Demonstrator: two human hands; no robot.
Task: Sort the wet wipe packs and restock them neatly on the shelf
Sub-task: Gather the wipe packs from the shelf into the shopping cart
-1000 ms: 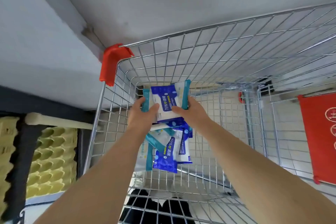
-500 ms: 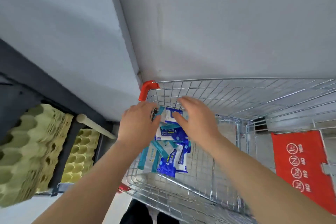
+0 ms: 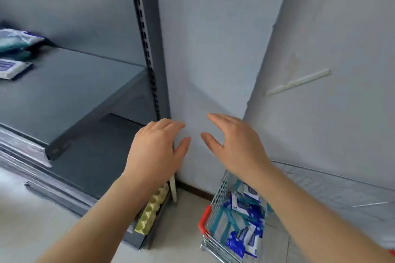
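My left hand (image 3: pixel 156 149) and my right hand (image 3: pixel 237 145) hover side by side in front of the grey wall, both empty, fingers relaxed and a little bent. Below my right forearm, several blue, white and teal wet wipe packs (image 3: pixel 241 226) lie in the wire shopping cart (image 3: pixel 215 194). The grey shelf (image 3: pixel 70 83) stretches to the left at about hand height. On its far left lie a teal and white pack (image 3: pixel 15 39) and a flat blue and white pack (image 3: pixel 12 68).
The slotted shelf upright (image 3: pixel 147 49) stands just left of my hands. A lower shelf board (image 3: pixel 102 151) sits under the upper one. Yellow-green egg trays (image 3: pixel 151 209) lean at the shelf's base. The cart's red corner (image 3: pixel 204 219) is near the floor.
Both hands have let go of the pack they held over the cart and risen empty. The view has swung up and left from the cart to the shelf.
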